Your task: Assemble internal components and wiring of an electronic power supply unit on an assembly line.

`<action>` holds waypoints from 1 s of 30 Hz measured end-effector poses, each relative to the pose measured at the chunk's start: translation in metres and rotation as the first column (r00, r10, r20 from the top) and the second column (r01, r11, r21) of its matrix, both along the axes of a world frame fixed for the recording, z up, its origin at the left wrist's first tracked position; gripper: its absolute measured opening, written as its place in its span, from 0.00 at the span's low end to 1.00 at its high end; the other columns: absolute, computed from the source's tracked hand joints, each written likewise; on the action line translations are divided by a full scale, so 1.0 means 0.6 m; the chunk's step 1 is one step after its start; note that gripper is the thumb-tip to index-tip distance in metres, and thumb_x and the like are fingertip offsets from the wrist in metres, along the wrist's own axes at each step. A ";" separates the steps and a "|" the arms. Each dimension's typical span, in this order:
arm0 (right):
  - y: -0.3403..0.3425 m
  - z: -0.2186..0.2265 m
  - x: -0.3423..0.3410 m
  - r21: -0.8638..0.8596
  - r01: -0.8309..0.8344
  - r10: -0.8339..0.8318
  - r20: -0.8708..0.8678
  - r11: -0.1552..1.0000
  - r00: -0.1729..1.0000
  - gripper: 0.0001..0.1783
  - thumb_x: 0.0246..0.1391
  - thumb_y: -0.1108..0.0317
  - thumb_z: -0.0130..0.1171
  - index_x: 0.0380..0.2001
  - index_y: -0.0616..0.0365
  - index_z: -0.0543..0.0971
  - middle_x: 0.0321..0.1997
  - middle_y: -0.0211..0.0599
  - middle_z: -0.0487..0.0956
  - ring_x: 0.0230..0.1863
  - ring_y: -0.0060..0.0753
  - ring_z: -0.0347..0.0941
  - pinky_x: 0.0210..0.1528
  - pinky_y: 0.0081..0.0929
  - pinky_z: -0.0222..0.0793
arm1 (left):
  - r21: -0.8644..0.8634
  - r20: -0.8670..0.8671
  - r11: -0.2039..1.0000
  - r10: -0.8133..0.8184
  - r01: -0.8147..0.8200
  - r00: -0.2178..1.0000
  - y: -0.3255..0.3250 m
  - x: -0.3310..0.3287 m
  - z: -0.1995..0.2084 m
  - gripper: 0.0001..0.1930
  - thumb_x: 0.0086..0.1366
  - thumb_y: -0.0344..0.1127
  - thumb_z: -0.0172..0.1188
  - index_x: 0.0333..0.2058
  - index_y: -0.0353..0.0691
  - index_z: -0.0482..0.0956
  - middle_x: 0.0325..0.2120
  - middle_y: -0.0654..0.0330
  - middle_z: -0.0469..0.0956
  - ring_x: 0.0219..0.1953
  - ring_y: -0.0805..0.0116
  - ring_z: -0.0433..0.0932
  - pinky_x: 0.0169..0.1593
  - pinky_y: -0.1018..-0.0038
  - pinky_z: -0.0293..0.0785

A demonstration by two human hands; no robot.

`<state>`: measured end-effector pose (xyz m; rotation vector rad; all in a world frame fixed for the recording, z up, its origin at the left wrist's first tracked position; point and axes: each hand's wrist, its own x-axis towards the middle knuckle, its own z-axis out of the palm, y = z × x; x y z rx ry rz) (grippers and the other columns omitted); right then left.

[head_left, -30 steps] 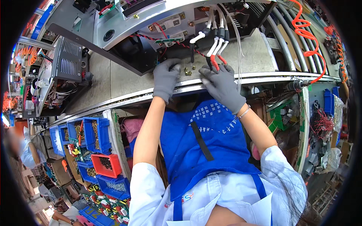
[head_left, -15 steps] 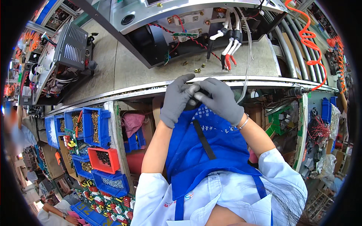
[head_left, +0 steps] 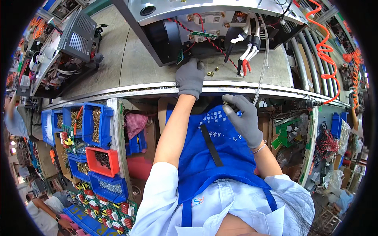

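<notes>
My left hand (head_left: 190,78), in a grey glove, reaches over the bench edge and rests on the bench top. Its fingers are bent down close together beneath the open metal cabinet (head_left: 160,45), and whatever lies under the fingertips is hidden. Just right of it lie several small brass nuts (head_left: 209,73). Above my blue apron (head_left: 220,145), my gloved right hand (head_left: 245,120) is held in a pinch. A small brass-coloured piece (head_left: 225,103) shows between its thumb and forefinger, too small to name surely.
White cables (head_left: 246,51) with red and black ends hang from the cabinet. A second grey unit (head_left: 75,43) stands at left. Blue bins (head_left: 96,124) and a red bin (head_left: 103,161) hold small hardware. An orange coiled hose (head_left: 325,49) hangs at right, by a power driver (head_left: 309,104).
My hands were together at the bench edge and have parted. The left has moved forward onto the bench; the right has drawn back to the right. The view has shifted slightly.
</notes>
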<state>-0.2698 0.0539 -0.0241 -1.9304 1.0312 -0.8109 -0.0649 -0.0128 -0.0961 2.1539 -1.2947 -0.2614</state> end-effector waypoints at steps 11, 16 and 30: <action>0.015 -0.012 0.018 -0.031 0.081 -0.077 0.108 0.996 0.991 0.13 0.50 0.74 0.61 0.42 0.57 0.81 0.37 0.30 0.81 0.40 0.24 0.77 0.69 0.34 0.45 | -0.381 0.029 0.890 0.281 -0.249 0.959 0.216 0.080 0.115 0.11 0.56 0.40 0.65 0.38 0.44 0.83 0.23 0.55 0.80 0.27 0.58 0.80 0.32 0.66 0.74; 0.008 -0.038 -0.032 0.058 0.065 -0.072 0.127 0.996 0.989 0.11 0.57 0.78 0.56 0.44 0.66 0.78 0.41 0.32 0.79 0.41 0.21 0.74 0.49 0.19 0.69 | -0.422 0.303 0.750 0.647 -0.510 0.700 0.467 0.224 0.222 0.10 0.57 0.36 0.65 0.39 0.49 0.82 0.26 0.60 0.82 0.27 0.67 0.82 0.31 0.72 0.76; -0.013 0.052 -0.009 -0.139 -0.058 0.070 0.088 0.989 0.994 0.11 0.46 0.76 0.64 0.37 0.62 0.80 0.35 0.42 0.80 0.36 0.38 0.79 0.41 0.28 0.72 | -0.214 0.033 0.969 0.129 -0.119 0.991 0.371 0.161 0.284 0.24 0.56 0.31 0.66 0.53 0.42 0.76 0.36 0.58 0.81 0.32 0.71 0.79 0.38 0.75 0.75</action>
